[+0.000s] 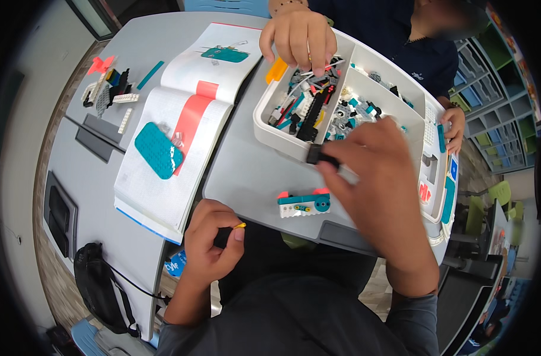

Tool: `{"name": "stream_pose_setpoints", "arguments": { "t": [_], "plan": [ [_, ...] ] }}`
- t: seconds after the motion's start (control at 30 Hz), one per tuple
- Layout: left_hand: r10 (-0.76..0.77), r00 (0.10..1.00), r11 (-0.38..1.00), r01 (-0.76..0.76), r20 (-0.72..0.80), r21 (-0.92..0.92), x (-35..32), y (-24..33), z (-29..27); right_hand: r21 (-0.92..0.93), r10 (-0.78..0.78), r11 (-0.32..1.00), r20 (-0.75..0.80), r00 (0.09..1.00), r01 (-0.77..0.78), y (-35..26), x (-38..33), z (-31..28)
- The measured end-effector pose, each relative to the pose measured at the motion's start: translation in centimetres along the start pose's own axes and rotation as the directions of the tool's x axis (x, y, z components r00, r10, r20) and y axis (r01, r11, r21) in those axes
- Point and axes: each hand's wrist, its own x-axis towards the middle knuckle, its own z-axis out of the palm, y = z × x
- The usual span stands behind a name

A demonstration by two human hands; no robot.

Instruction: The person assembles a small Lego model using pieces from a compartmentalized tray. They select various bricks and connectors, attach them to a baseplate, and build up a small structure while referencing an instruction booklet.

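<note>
My left hand is closed in a pinch on a small yellow piece, held over the near table edge. My right hand grips a black block-like piece by the near wall of a white sorting tray. Thin black, white and teal building pieces fill the tray's left compartment; small clear, grey and teal ones lie in the middle. On the table between my hands stands a small assembly of white and teal bricks with coral ends.
An open instruction booklet lies left, with a teal rounded plate on it. Beyond it sits another brick assembly. Across the table, one hand of another person reaches into the tray; their other hand is at its right end.
</note>
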Motion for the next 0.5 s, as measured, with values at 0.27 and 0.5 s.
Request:
{"name": "stream_pose_setpoints", "arguments": {
  "t": [0.27,0.5],
  "plan": [
    [-0.006,0.999,0.997,0.01,-0.048,0.079,-1.1,0.5,-1.4,-0.077,0.277,0.959,0.087,0.957,-0.271,2.7,3.4,0.2],
    [-0.01,1.0,0.997,0.011,-0.013,0.072,-0.8,0.3,-0.6,-0.351,0.329,0.897,0.121,0.937,-0.269,16.5,3.8,1.1]
  ]
}}
